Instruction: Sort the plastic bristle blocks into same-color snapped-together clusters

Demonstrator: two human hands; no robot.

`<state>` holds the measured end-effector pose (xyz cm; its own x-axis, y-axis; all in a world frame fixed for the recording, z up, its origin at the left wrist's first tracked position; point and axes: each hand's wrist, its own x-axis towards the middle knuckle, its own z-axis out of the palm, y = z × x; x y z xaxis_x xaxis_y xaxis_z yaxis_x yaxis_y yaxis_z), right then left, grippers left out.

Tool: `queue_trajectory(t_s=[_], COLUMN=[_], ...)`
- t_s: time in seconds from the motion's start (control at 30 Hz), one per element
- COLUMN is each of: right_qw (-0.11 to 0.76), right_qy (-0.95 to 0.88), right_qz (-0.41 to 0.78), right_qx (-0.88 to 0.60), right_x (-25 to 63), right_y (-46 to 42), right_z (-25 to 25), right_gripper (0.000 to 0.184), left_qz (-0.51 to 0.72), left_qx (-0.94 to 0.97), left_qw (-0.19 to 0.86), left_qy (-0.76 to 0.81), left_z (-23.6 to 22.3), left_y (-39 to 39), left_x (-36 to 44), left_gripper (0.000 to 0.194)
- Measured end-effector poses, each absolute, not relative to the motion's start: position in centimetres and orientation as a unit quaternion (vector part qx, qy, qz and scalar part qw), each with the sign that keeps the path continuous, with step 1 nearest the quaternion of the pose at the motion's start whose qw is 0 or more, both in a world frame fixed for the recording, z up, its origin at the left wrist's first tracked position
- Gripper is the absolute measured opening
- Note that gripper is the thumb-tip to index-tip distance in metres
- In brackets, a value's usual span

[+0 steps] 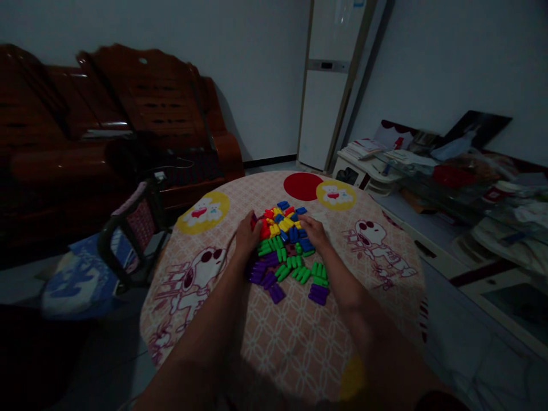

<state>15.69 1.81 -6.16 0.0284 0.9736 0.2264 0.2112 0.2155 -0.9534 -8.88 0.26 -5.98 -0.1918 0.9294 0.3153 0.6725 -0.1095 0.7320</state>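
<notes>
Here in the dim light, the hands sit apart, left hand [247,235] at one side of the heap of plastic blocks [285,224], right hand [314,229] at the other; whether either grips a piece, I cannot tell; the heap lies mid-table on the patterned cloth [291,334], both forearms [205,337] running out of view below

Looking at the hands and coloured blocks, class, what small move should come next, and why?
Probably draw the right hand back and nudge the rightmost purple block inward. It lies at the group's near edge, beside green blocks, while both the right hand and the left hand flank the red blocks and blue blocks farther off.
</notes>
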Motion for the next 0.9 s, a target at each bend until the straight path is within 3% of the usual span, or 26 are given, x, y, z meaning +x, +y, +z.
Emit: queue_trajectory(t_s=[0.17, 0.3, 0.53, 0.73, 0.9], right_qw=[0.528, 0.545, 0.440, 0.428, 0.361], right_qy=[-0.577, -0.552, -0.704, -0.714, -0.810], right_qz=[0.353, 0.347, 0.348, 0.336, 0.264], right_qx=[-0.513, -0.528, -0.436, -0.441, -0.379], right_x=[15.8, 16.5, 13.9, 14.1, 12.6], right_y=[0.9, 1.0, -0.1, -0.7, 0.1], right_z=[-5.9, -5.8, -4.9, -3.8, -3.2], right_gripper=[0.034, 0.035, 0.017, 0.024, 0.045], left_qz=[0.425, 0.477, 0.482, 0.508, 0.534], left_qx=[0.643, 0.623, 0.547, 0.518, 0.488], left_qw=[0.233, 0.234, 0.268, 0.297, 0.308], left_qy=[0.593, 0.574, 0.631, 0.621, 0.618], left_z=[-4.4, -3.1, -3.7, -4.4, -4.6], left_y=[3.9, 5.2, 3.6, 2.9, 3.3], left_x=[-6.6, -7.4, -9.8, -9.7, -9.1], left_gripper=[0.049, 0.042, 0.040, 0.034, 0.036])
